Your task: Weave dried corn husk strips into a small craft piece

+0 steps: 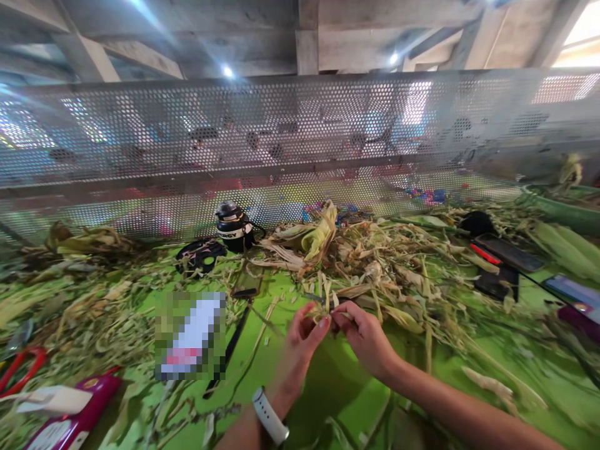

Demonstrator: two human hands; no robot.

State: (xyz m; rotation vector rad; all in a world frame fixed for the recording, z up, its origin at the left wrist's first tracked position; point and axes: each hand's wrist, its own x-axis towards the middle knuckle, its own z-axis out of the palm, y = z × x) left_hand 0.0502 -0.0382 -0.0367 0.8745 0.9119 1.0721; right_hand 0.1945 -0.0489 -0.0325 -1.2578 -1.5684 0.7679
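Observation:
My left hand [304, 331], with a white band [270, 415] on its wrist, pinches a small bunch of pale husk strips [320, 311] near the middle of the table. From the other side, my right hand [368, 337] meets it, thumb and fingertips pressed together at the same strips. The exact shape of the piece between the fingertips is too small to make out. Just beyond both hands lies a heap of dried corn husks [384, 250], with a folded yellow-green husk [321, 232] on top.
A black bottle [234, 226] stands beyond my hands to the left. A blurred-out phone [194, 334] and a long black strip [234, 340] lie left of them. Red-handled scissors [40, 359] are far left. Dark devices [509, 251] and a green basin [557, 209] are right. A perforated metal screen [290, 144] crosses behind.

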